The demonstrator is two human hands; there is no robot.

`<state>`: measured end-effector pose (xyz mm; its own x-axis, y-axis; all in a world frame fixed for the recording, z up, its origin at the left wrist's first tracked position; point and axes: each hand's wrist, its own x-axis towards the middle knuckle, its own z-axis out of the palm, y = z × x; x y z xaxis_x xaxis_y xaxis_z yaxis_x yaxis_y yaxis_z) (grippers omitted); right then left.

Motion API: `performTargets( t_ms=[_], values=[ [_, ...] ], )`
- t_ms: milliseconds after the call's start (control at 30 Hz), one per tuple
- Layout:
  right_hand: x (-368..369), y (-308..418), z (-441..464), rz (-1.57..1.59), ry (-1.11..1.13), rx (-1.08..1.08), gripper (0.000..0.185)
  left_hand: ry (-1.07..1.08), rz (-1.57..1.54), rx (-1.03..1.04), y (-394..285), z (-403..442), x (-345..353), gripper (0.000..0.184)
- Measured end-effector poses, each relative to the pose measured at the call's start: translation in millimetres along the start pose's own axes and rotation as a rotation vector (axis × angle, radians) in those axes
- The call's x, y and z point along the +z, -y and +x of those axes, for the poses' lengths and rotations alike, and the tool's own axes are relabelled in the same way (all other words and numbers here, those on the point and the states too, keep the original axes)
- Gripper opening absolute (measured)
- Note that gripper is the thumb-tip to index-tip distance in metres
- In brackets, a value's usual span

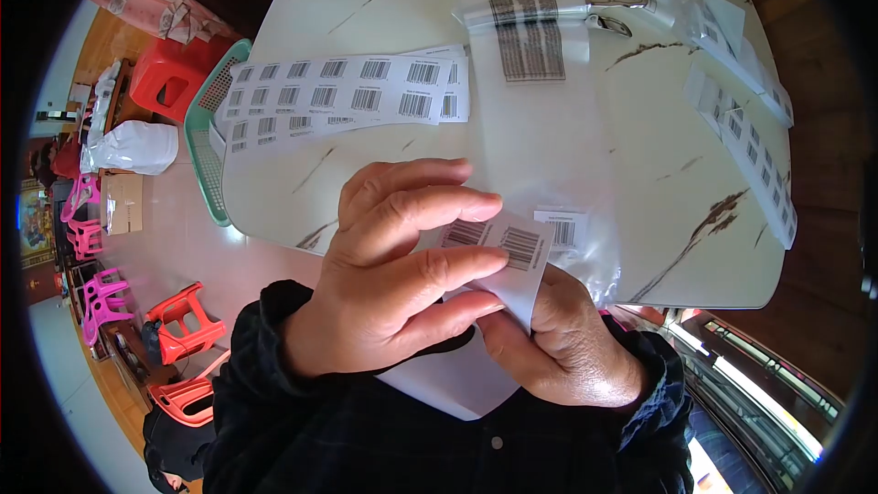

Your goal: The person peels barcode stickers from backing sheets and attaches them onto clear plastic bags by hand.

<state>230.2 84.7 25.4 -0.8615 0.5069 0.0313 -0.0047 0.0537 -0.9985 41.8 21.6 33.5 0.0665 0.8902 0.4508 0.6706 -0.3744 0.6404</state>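
A white sheet of barcode labels (521, 261) is held up in front of my chest, its lower part curling down below my hands. My right hand (576, 338) is closed on the sheet's right edge, thumb in front and the other fingers mostly hidden behind it. My left hand (402, 265) lies across the sheet's front, index finger and thumb against it and the other fingers bent above. Whether a single label is pinched there, I cannot tell. Just beyond, a barcode label (560, 229) lies on clear plastic bags (549, 146).
More label sheets (366, 82) spread across the marbled table (320, 174). A dark printed block (529, 37) shows on the bags, near a metal tool (613, 14). Bagged label strips (754, 155) lie at right. A green basket (201, 137) and red stools (187, 320) stand left.
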Motion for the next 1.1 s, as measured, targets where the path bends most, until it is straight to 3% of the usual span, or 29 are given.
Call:
performTargets(
  t_ms=[100,633,767,967,1100],
  values=[
    [-1.0,-0.7,-0.2,-0.053,0.013,-0.047,0.039,0.156,-0.111,-0.047,1.2,-0.2,-9.5,0.028],
    [-8.1,-2.5,-3.1,-0.215,0.225,0.045,0.042,0.273,-0.184,-0.12,-2.0,1.0,-17.5,0.011],
    [-3.8,-0.9,-0.9,-0.143,0.096,-0.085,0.046,0.264,-0.223,-0.127,-0.8,2.7,-15.0,0.009],
    [-15.4,4.0,-3.7,-0.105,0.141,0.019,0.05,0.227,-0.373,-0.206,1.6,6.4,-12.6,0.006],
    [-28.0,2.0,-6.3,0.05,0.191,0.045,0.049,0.011,-0.723,-0.525,-1.0,7.2,-11.0,0.005]
  ],
)
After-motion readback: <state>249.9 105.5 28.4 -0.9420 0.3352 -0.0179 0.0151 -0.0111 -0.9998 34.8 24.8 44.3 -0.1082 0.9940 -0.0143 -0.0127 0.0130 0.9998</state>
